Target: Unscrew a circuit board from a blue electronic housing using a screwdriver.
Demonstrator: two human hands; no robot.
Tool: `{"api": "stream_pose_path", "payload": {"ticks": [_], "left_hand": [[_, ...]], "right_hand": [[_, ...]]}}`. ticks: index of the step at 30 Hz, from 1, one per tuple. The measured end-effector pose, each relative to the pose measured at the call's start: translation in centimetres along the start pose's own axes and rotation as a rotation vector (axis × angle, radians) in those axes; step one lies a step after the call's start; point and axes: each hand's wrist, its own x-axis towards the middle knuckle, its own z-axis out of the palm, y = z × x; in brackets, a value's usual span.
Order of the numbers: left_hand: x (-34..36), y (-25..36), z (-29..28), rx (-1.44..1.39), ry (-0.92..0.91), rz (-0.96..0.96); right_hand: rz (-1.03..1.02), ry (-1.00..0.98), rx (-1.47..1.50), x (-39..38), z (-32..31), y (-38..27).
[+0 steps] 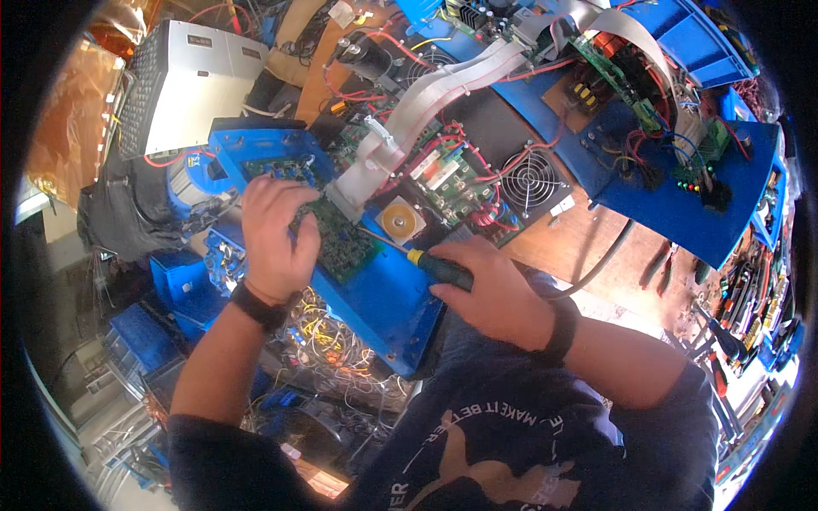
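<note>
My left hand (277, 238) has its fingers curled on a green circuit board (345, 251) inside a blue metal panel (388, 328); its fingertips are partly hidden. My right hand (494, 298) grips a screwdriver (439, 268) with a dark green and yellow handle, its shaft pointing up-left toward the board and the end of a grey ribbon cable (426, 94). Beside the shaft is a round yellow part (399, 221) on a white mount. Behind them lie a board with red wires (439, 179) and a fan grille (528, 177).
A blue panel with wired boards (673, 213) is at right, with pliers (660, 268) and many tools (741, 307) near it. A silver case (187, 94) stands at upper left. Blue bins (149, 332) and tangled wires (319, 332) lie below and left.
</note>
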Motion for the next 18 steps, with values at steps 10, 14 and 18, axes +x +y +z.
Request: {"api": "stream_pose_path", "payload": {"ticks": [10, 14, 18], "left_hand": [[0.3, -0.3, 0.0, 0.014, 0.024, 0.023], [0.3, -0.2, 0.0, -0.001, 0.013, 0.027], [0.3, 0.1, -0.2, -0.004, -0.005, 0.015]], "right_hand": [[-0.016, 0.041, 0.017, -2.2, 4.5, 0.5], [0.013, 0.084, 0.101, -2.5, 5.6, 0.9], [0.214, 0.012, 0.224, -2.2, 5.4, 0.6]]}}
